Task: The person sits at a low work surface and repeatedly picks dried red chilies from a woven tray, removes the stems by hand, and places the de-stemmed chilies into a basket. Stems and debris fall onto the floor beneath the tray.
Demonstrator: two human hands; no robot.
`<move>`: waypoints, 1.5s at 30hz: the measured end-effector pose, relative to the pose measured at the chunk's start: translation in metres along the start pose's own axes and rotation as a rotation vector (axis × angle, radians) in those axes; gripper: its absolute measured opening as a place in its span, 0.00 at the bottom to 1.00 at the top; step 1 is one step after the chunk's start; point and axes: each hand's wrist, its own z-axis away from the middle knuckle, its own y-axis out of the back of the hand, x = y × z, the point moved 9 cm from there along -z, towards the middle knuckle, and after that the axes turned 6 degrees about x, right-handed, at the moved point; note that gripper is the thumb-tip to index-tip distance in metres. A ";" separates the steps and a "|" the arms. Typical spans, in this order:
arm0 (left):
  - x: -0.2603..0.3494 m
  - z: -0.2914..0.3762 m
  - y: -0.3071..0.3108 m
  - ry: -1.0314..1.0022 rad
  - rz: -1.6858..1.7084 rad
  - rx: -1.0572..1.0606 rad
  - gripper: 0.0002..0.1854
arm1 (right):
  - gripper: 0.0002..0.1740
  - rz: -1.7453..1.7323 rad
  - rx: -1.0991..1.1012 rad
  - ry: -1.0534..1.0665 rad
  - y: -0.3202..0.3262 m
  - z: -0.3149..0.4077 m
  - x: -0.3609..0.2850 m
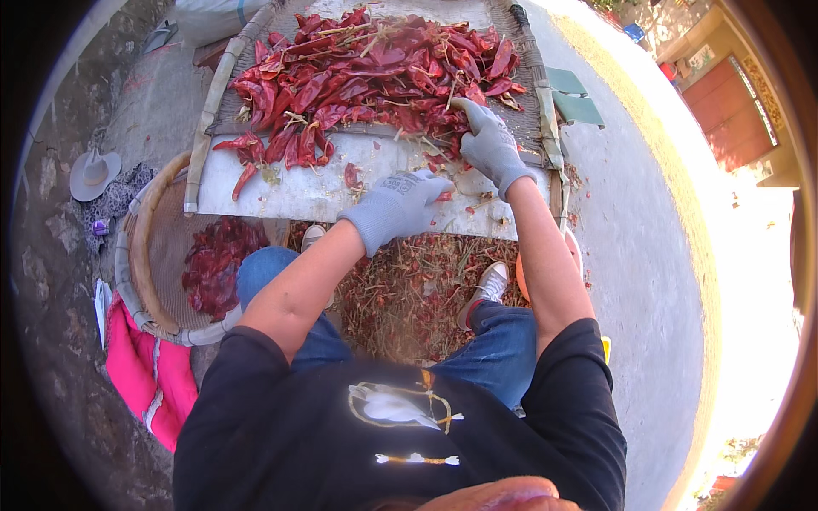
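A large heap of dried red chili peppers (383, 70) lies on a woven tray (220, 96) in front of me, with some spilling onto the pale board (294, 195) at its near side. My left hand (399, 204), in a grey glove, is low over the board's near edge; a small red pepper piece (444, 196) shows at its fingertips, and its palm side is hidden. In a matching glove, my right hand (491, 142) reaches to the heap's near right side, its index finger extended against the peppers and stems. Whether its curled fingers hold anything is hidden.
At the left stands a round woven basket (153, 255) with red pepper pieces (220, 268) inside. Stems and scraps (409, 300) cover the ground between my shoes. A pink cloth (140, 370) hangs by the basket; a pale hat (96, 175) lies farther left. Green flaps (575, 102) stick out right of the tray.
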 end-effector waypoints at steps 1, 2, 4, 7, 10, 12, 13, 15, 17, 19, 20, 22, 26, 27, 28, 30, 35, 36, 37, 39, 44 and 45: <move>-0.005 -0.002 0.000 -0.001 -0.007 0.020 0.23 | 0.34 -0.003 0.020 0.013 -0.002 0.004 -0.008; -0.010 -0.003 0.000 0.011 -0.033 0.033 0.24 | 0.33 0.015 0.019 0.032 -0.005 0.008 -0.016; -0.014 -0.007 0.001 -0.020 -0.076 0.027 0.25 | 0.31 0.078 0.018 0.063 -0.011 0.014 -0.028; -0.014 -0.005 0.002 -0.007 -0.092 0.033 0.24 | 0.31 0.119 0.020 0.114 -0.007 0.026 -0.039; -0.010 -0.005 0.005 -0.022 -0.088 0.038 0.23 | 0.35 -0.043 0.107 0.052 0.008 0.034 -0.032; -0.006 -0.005 0.005 -0.034 -0.093 0.030 0.23 | 0.40 -0.207 0.151 -0.065 0.018 0.041 -0.018; -0.005 -0.005 0.005 -0.038 -0.099 0.039 0.22 | 0.40 -0.277 0.177 -0.100 0.022 0.045 -0.011; -0.005 -0.006 0.004 -0.041 -0.113 0.051 0.21 | 0.40 -0.420 0.227 -0.177 0.027 0.052 0.002; -0.007 -0.007 0.002 -0.063 -0.118 0.070 0.21 | 0.38 -0.426 0.229 -0.241 0.031 0.057 0.012; -0.007 -0.010 0.000 -0.095 -0.140 0.086 0.22 | 0.36 -0.565 0.247 -0.272 0.036 0.060 0.019; -0.007 -0.009 -0.001 -0.087 -0.127 0.097 0.22 | 0.34 -0.611 0.270 -0.272 0.038 0.063 0.021; -0.005 -0.011 0.000 -0.078 -0.108 0.126 0.21 | 0.33 -0.617 0.300 -0.248 0.045 0.064 0.026; 0.003 -0.014 0.016 0.027 0.117 0.210 0.20 | 0.29 -0.747 0.358 -0.335 0.055 0.068 0.027; 0.002 -0.016 0.017 0.051 0.234 0.211 0.19 | 0.28 -0.795 0.381 -0.373 0.059 0.071 0.025; 0.000 -0.019 0.018 0.076 0.350 0.210 0.18 | 0.25 -0.924 0.427 -0.371 0.065 0.073 0.016; -0.004 -0.022 0.015 0.139 0.596 0.225 0.17 | 0.24 -0.941 0.412 -0.411 0.057 0.074 0.023; 0.005 -0.017 0.022 0.202 1.020 0.329 0.22 | 0.23 -1.112 0.336 -0.435 0.058 0.080 0.006; 0.010 -0.016 0.025 0.190 1.045 0.314 0.23 | 0.20 -1.177 0.299 -0.431 0.055 0.082 -0.001; 0.015 -0.015 0.029 0.179 1.069 0.298 0.24 | 0.20 -1.182 0.261 -0.440 0.051 0.084 -0.009; 0.021 -0.014 0.033 0.150 1.119 0.259 0.26 | 0.19 -1.189 0.183 -0.459 0.042 0.092 -0.027; 0.022 -0.010 0.028 0.142 1.115 0.205 0.23 | 0.19 -0.995 0.126 -0.537 0.030 0.113 -0.045; 0.022 -0.009 0.028 0.154 1.084 0.212 0.22 | 0.18 -0.851 0.158 -0.466 0.036 0.112 -0.040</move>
